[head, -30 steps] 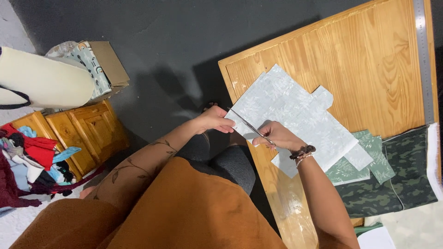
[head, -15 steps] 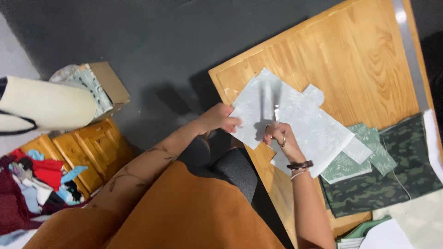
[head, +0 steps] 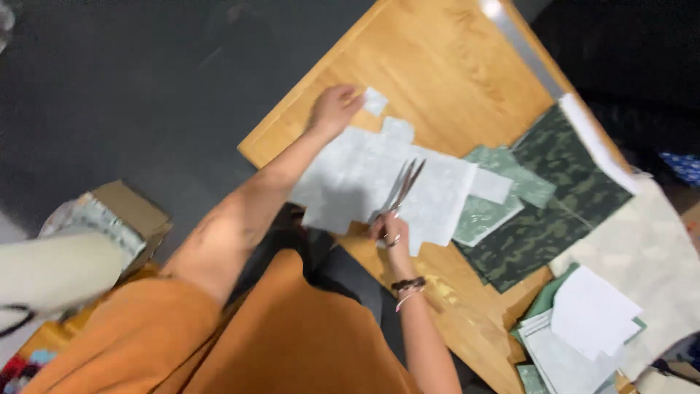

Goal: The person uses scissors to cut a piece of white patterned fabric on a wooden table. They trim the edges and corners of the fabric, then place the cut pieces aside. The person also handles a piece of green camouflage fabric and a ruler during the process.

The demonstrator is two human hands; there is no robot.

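Observation:
A pale grey-green fabric sheet (head: 357,182) with notched corners lies flat on the wooden table (head: 437,80). My right hand (head: 390,230) grips a pair of scissors (head: 405,182) at the sheet's near edge, with the blades pointing across the fabric. My left hand (head: 332,109) reaches past the sheet's far corner. Its fingertips are on a small square fabric scrap (head: 375,101) lying on the bare wood. An orange garment covers my lap below.
Green patterned pieces (head: 503,197) and a dark camouflage fabric (head: 561,197) lie right of the sheet. White paper sheets (head: 590,314) sit at the lower right and a metal ruler (head: 521,47) along the far edge. A cardboard box (head: 117,219) and a white roll (head: 51,273) stand on the floor at left.
My left hand has left the sheet's near corner and reached forward with a small cut-off scrap. The sheet now lies flat, and the scissors point across it. The camera view has shifted.

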